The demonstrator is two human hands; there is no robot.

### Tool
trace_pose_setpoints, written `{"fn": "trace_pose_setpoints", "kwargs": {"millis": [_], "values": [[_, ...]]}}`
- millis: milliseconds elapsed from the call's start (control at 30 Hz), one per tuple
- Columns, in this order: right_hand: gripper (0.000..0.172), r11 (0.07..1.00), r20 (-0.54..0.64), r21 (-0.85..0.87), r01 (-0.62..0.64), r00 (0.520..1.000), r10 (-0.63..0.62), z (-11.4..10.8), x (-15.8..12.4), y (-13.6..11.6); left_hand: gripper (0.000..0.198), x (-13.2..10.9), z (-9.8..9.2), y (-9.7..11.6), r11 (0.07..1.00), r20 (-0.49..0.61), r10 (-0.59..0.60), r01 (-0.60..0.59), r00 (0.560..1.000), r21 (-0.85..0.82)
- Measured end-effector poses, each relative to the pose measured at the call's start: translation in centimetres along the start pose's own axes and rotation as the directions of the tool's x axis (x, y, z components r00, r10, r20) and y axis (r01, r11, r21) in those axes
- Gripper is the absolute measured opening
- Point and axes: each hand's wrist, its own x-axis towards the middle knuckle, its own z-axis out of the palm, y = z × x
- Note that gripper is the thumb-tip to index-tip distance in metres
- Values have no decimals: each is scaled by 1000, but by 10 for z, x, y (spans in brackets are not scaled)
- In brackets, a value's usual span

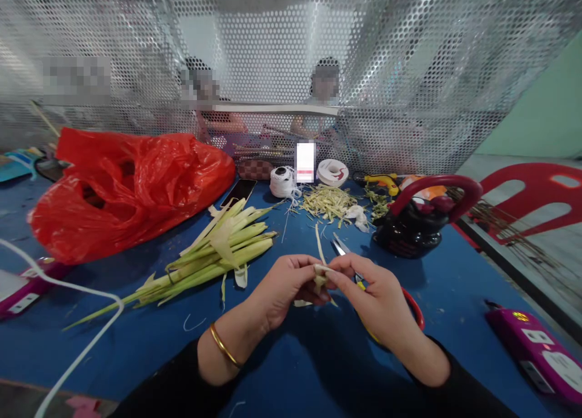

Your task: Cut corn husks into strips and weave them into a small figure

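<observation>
My left hand [286, 290] and my right hand [370, 293] meet over the blue table, fingertips almost touching. Both pinch a small folded piece of pale corn husk [320, 279], and a thin strip rises from between the fingers. Its lower part is partly hidden by my fingers. Under my right hand lies a pair of scissors [339, 246] with red and yellow handles, blades pointing away from me. Left of my hands rests a bundle of green-yellow corn husks [240, 248].
Red plastic bag [136, 187] at back left, phone [239, 192] beside it. String ball [282, 182], white spool [333, 172] and husk scraps [328, 203] lie behind. A black jar-shaped object [411, 230] stands right; purple power strips [536, 345] flank the table. People sit behind a perforated screen [268, 36].
</observation>
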Motion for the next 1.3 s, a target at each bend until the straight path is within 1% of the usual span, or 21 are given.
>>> {"fn": "trace_pose_setpoints", "kwargs": {"millis": [100,167,300,533,600,767,833,900,967,1033,1167,1300], "values": [[19,998,-9,32,-61,998,61,4,0,1,17,1,0,-2,1000,-20,-12,12,1000,6],[19,997,-4,35,-73,997,73,5,1,2,17,2,0,-3,1000,-10,-26,26,1000,-2],[20,997,1,16,-82,997,82,5,1,3,22,2,-3,0,998,66,-57,58,996,-17],[22,994,-3,25,-103,995,103,0,2,4,19,2,-8,5,987,188,-108,128,976,-97],[22,996,11,22,-91,996,91,-1,3,4,20,2,-7,6,989,182,-99,118,978,-94],[23,998,61,-64,-27,998,31,-2,4,5,24,2,-4,5,1000,91,-8,7,996,15],[22,996,79,-79,-32,996,38,-2,4,5,25,2,-3,5,999,79,12,-16,997,49],[18,995,74,-76,-68,994,74,-2,3,5,25,2,-4,4,998,86,28,-33,996,58],[15,992,63,-72,-102,992,106,-1,3,5,24,3,-4,3,999,87,34,-37,996,38],[16,993,64,-61,-105,992,109,-2,3,5,22,3,-4,3,1000,86,18,-19,996,15],[17,997,55,-40,-68,996,70,-2,3,8,23,2,-4,5,1000,91,-8,10,996,-19],[16,994,52,-108,-17,998,23,-4,3,10,25,2,-5,5,999,93,3,1,996,-35]]}}
